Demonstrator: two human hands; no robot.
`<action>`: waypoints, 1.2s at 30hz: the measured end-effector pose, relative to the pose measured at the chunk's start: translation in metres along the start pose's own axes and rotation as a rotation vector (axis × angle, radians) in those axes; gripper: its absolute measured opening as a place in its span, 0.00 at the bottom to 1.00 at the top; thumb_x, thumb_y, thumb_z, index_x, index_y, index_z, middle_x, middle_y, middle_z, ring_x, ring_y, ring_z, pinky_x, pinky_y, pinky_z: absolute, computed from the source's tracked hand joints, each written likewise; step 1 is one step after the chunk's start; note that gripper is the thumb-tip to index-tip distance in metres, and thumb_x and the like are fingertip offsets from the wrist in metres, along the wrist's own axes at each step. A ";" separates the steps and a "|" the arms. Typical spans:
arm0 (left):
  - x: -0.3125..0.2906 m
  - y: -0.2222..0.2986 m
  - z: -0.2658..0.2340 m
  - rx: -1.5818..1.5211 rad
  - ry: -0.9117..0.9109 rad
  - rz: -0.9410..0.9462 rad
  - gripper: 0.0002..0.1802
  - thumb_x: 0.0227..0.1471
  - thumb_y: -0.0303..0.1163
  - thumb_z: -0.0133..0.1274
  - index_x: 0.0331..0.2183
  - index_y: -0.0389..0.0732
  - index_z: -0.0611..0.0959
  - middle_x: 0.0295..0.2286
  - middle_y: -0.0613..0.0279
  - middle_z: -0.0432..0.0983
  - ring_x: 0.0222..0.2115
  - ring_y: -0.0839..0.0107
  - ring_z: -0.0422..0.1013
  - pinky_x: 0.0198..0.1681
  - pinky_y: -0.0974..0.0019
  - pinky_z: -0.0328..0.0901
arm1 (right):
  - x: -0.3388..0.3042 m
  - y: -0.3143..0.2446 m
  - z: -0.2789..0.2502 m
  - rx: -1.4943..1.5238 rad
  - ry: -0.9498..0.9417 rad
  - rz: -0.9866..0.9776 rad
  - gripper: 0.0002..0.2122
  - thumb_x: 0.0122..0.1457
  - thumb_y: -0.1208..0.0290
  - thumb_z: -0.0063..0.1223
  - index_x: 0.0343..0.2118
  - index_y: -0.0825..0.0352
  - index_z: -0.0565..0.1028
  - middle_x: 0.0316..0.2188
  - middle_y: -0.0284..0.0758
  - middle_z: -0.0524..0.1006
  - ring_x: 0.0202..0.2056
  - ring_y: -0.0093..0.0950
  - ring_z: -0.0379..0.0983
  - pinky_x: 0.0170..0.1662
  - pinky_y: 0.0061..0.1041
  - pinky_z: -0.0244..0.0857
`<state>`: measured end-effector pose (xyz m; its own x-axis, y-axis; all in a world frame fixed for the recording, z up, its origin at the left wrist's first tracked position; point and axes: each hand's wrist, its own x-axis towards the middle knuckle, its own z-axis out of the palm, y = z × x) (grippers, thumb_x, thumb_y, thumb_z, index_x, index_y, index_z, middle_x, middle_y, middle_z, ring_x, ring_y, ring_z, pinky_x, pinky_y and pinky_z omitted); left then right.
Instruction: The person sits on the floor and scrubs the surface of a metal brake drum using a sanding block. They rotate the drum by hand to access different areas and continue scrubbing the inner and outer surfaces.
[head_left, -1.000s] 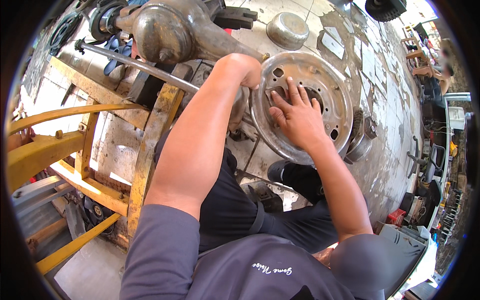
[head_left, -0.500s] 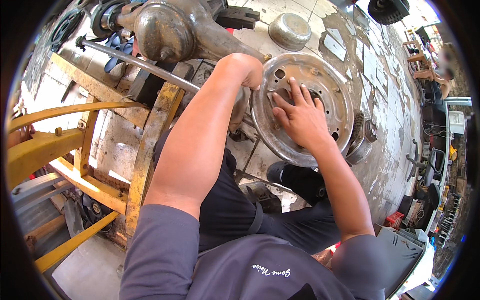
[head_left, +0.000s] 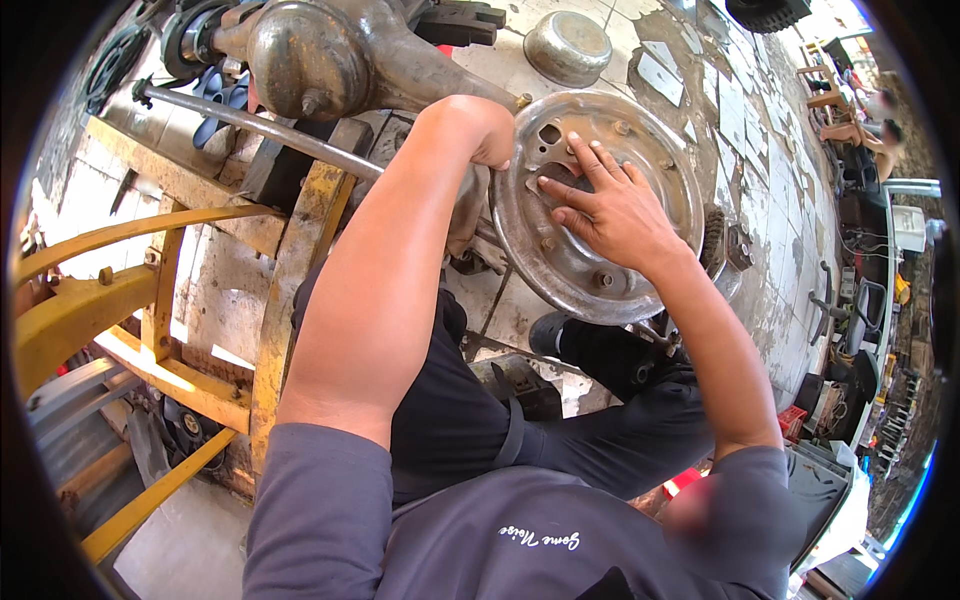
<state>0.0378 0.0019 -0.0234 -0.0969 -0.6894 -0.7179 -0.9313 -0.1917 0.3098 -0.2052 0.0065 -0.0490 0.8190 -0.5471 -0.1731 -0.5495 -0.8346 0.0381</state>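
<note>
A round, worn steel wheel rim [head_left: 520, 245] is tilted in front of me, with a cut-out near its upper left and several bolt-like studs on its face. My left hand [head_left: 490, 135] is curled at the rim's left edge, thumb against it; its other fingers are mostly hidden. Over the rim's middle my right hand [head_left: 620, 215] lies with fingers spread, the fingertips beside the dark centre opening. A large rusty axle housing [head_left: 310, 60] stands at the upper left, and its arm reaches to just beside my left hand.
A dull metal basin [head_left: 568, 48] sits on the broken-tiled floor beyond the rim. Yellow steel framework [head_left: 300, 290] stands at my left, with a long metal rod [head_left: 260, 125] above it. A toothed metal part [head_left: 738, 245] lies right of the rim. Parts line the far right.
My right hand has shifted to the right and slightly up across the rim's face, uncovering a stud near its lower part. My left hand stays at the left edge. The whole view has shifted slightly.
</note>
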 end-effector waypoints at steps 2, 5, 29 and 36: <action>0.002 0.000 0.000 0.019 0.029 0.023 0.22 0.56 0.42 0.59 0.47 0.37 0.84 0.46 0.48 0.81 0.46 0.52 0.77 0.49 0.53 0.70 | 0.003 0.004 -0.004 -0.018 0.018 -0.035 0.22 0.69 0.43 0.39 0.62 0.40 0.72 0.73 0.40 0.51 0.69 0.44 0.54 0.65 0.52 0.51; 0.005 0.001 0.000 0.067 0.029 0.041 0.22 0.56 0.40 0.58 0.49 0.39 0.84 0.49 0.48 0.79 0.48 0.53 0.76 0.51 0.52 0.70 | 0.008 -0.006 0.003 -0.010 0.012 -0.009 0.22 0.69 0.44 0.39 0.62 0.40 0.72 0.73 0.40 0.51 0.69 0.45 0.54 0.65 0.52 0.51; 0.006 -0.007 0.005 0.029 0.054 0.052 0.24 0.56 0.44 0.59 0.47 0.35 0.84 0.44 0.48 0.82 0.46 0.52 0.77 0.50 0.54 0.70 | -0.025 -0.070 0.004 0.109 0.026 0.303 0.26 0.69 0.47 0.40 0.62 0.57 0.71 0.72 0.42 0.52 0.69 0.55 0.50 0.63 0.65 0.49; 0.002 0.001 0.000 0.015 0.021 0.030 0.24 0.56 0.43 0.59 0.48 0.35 0.84 0.47 0.47 0.80 0.49 0.53 0.76 0.53 0.55 0.69 | -0.007 -0.068 0.015 0.117 0.112 0.372 0.24 0.69 0.50 0.41 0.62 0.56 0.72 0.72 0.43 0.52 0.69 0.54 0.50 0.62 0.65 0.50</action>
<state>0.0362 0.0007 -0.0245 -0.1175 -0.7092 -0.6952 -0.9331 -0.1607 0.3216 -0.1764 0.0680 -0.0650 0.5702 -0.8193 -0.0600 -0.8215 -0.5692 -0.0351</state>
